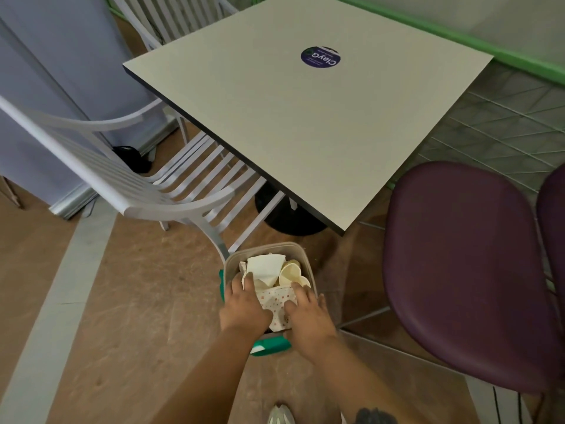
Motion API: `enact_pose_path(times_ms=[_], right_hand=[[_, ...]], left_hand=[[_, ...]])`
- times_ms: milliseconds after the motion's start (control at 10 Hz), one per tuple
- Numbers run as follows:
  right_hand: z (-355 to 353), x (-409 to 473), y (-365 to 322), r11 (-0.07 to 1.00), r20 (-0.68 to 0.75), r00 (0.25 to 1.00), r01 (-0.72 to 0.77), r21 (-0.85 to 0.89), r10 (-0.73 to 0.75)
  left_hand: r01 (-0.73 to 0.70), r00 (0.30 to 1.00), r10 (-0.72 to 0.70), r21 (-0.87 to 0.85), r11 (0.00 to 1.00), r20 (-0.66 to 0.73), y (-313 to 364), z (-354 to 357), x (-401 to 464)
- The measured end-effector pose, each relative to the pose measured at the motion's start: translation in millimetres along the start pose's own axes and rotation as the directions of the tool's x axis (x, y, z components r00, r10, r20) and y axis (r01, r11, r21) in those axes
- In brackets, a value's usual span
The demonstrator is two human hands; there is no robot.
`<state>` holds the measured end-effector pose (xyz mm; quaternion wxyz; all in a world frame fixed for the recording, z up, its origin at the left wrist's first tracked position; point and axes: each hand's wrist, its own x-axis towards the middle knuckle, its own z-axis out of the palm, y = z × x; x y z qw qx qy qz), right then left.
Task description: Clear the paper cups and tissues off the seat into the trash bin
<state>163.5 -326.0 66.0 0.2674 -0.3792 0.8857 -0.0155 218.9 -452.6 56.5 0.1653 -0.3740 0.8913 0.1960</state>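
A green trash bin (269,347) with a pale rim (269,246) stands on the floor near my feet. Inside it lie cream paper cups (290,273), a white tissue (264,266) and a dotted tissue (279,301). My left hand (243,304) reaches into the bin's left side, its fingers lying on the white tissue. My right hand (307,313) presses on the dotted tissue with fingers spread. The purple seat (458,270) at the right has nothing on it.
A square grey table (305,117) with a round blue sticker (320,57) stands ahead on a black base (287,221). A white slatted chair (146,179) is at the left, tucked under the table. A second purple seat (553,215) shows at the right edge.
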Motion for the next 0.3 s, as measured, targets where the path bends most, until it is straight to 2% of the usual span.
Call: enact_pose_path(times_ms=[100,300], right_hand=[[-11,-11,4,1.000,-0.064,0.998,0.004,0.027,-0.002],[-44,-29,16,0.993,-0.197,0.980,0.039,0.107,-0.017]], left_hand=[[-0.013,0.999,0.015,0.023,1.000,-0.045,6,-8,-7],[-0.123,0.959,0.142,0.089,0.988,-0.247,28,-34,-18]])
